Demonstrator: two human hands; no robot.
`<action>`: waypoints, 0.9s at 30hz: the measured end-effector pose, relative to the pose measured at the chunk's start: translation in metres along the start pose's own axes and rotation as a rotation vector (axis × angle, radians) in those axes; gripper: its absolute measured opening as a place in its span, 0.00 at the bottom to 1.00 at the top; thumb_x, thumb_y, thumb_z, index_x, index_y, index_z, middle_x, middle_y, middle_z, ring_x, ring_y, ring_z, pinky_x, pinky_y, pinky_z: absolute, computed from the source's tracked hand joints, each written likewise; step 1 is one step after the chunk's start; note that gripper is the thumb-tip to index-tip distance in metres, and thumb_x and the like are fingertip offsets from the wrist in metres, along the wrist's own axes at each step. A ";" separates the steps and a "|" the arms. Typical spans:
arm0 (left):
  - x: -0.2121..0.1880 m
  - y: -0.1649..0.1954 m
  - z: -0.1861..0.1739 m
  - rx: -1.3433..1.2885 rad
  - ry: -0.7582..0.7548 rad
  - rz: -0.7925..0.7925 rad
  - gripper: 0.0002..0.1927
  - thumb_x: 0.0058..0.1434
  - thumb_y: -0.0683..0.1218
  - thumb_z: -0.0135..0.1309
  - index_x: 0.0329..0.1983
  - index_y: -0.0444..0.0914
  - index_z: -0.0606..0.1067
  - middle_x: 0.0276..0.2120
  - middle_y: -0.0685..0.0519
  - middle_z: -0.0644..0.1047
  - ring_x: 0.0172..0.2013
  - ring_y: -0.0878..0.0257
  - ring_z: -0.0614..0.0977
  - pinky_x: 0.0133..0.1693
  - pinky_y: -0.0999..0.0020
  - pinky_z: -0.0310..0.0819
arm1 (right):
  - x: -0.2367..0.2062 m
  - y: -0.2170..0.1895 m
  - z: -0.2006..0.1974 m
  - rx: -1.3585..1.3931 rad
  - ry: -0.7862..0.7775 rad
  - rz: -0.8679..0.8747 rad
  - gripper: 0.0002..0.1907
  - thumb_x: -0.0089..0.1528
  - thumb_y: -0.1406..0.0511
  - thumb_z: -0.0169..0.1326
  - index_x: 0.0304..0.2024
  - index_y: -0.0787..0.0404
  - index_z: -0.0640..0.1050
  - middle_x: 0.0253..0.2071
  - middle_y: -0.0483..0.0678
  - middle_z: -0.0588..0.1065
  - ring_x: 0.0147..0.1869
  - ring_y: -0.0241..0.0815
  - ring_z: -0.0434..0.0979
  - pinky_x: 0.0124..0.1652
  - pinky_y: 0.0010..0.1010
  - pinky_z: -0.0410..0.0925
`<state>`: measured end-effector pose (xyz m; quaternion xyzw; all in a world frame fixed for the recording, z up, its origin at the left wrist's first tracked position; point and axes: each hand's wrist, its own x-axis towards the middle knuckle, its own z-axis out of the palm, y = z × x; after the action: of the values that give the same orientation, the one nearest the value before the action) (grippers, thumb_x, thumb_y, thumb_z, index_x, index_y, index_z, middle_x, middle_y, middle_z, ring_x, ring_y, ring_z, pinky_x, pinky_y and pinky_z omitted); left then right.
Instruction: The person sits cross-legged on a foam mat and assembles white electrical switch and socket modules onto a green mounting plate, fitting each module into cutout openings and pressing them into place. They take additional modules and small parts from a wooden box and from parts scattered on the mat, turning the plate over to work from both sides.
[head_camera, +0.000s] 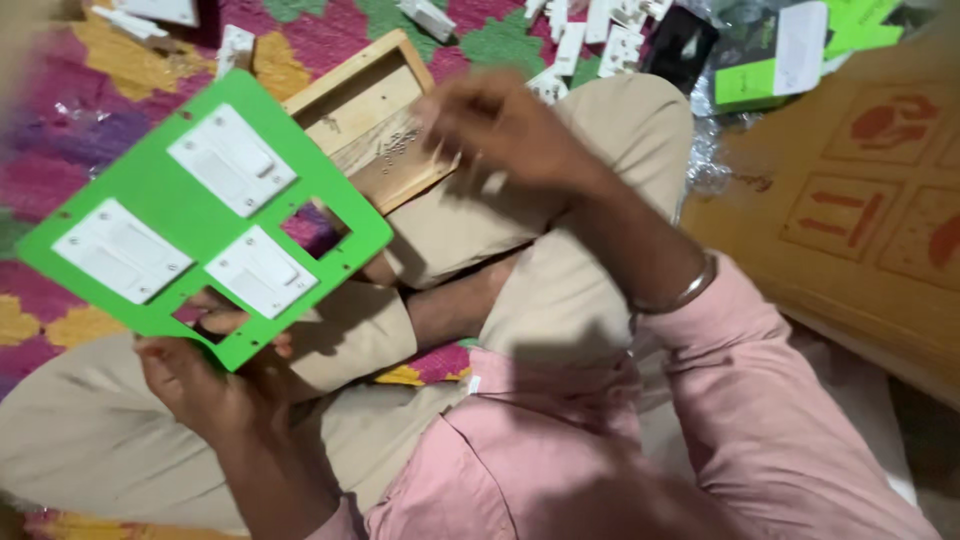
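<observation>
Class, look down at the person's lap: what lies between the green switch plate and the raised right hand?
In the head view, the wooden box lies between the green switch plate and the right hand.

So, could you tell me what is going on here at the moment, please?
A person sits cross-legged on a colourful patterned mat. Their left hand holds up a green plate by its lower edge; three white switches sit in it, and two openings are empty. Their right hand, blurred, is over a shallow wooden box resting against the knee; whether it holds anything cannot be told. More white switch parts lie scattered on the mat beyond, and a cardboard carton lies to the right.
</observation>
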<state>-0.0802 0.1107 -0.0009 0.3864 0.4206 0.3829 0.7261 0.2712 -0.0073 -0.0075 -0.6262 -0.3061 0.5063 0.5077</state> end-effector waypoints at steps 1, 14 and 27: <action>0.002 0.000 -0.001 -0.016 0.074 0.031 0.28 0.79 0.62 0.48 0.59 0.32 0.64 0.30 0.43 0.75 0.23 0.54 0.77 0.24 0.63 0.72 | 0.011 0.001 -0.019 -0.121 0.107 -0.090 0.10 0.73 0.63 0.53 0.49 0.64 0.79 0.41 0.46 0.83 0.41 0.33 0.83 0.41 0.27 0.77; 0.054 0.062 -0.040 0.021 0.181 0.276 0.39 0.74 0.64 0.46 0.75 0.32 0.59 0.64 0.47 0.74 0.58 0.61 0.77 0.60 0.67 0.74 | 0.049 0.034 -0.056 -0.687 0.075 -0.071 0.17 0.62 0.61 0.64 0.47 0.69 0.81 0.38 0.54 0.81 0.40 0.44 0.83 0.42 0.33 0.74; 0.042 0.045 -0.046 0.235 0.161 0.349 0.30 0.84 0.61 0.45 0.74 0.33 0.61 0.53 0.44 0.73 0.38 0.60 0.77 0.38 0.68 0.73 | 0.054 0.027 -0.008 -0.809 -0.130 0.163 0.18 0.59 0.59 0.65 0.44 0.65 0.81 0.37 0.55 0.81 0.39 0.52 0.82 0.40 0.42 0.72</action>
<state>-0.1174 0.1774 0.0096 0.5033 0.4459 0.4806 0.5630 0.2914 0.0307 -0.0503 -0.7642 -0.4612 0.4219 0.1588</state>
